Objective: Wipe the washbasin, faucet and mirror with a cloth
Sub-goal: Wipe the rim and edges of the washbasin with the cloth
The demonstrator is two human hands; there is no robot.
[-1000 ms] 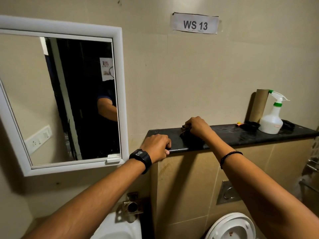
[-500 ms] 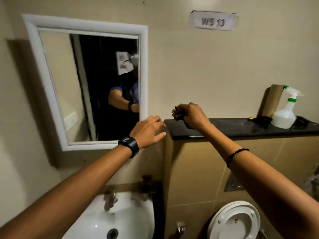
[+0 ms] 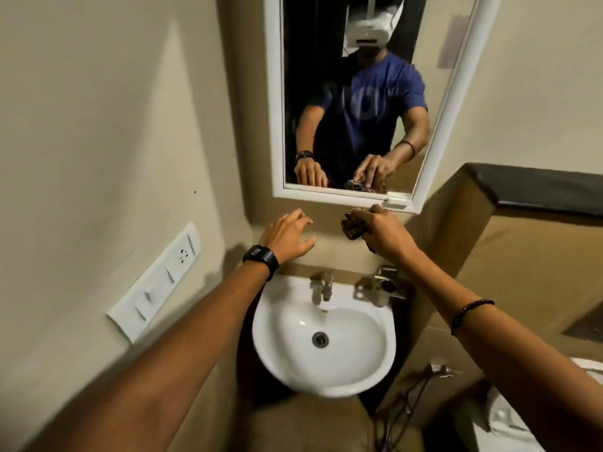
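A white washbasin [image 3: 284,337] hangs on the wall below me, with a chrome faucet [image 3: 321,285] at its back rim. Above it is a white-framed mirror [image 3: 293,76] that reflects a person in a blue shirt. My right hand [image 3: 386,234] is shut on a dark, crumpled cloth [image 3: 352,225], held in the air just under the mirror's lower right corner and above the faucet. My left hand [image 3: 288,234] hovers with fingers spread, empty, over the basin's back left. A black watch sits on that wrist.
A dark-topped ledge [image 3: 538,190] juts out at the right. A second chrome fitting [image 3: 385,285] sits right of the faucet. A white switch panel [image 3: 156,282] is on the left wall. A hose sprayer [image 3: 440,370] and a white toilet [image 3: 509,415] are at lower right.
My right hand lifted the cloth off the dark ledge and carried it left to below the mirror. My left hand left the ledge edge and opened. The view swung left and down onto the basin.
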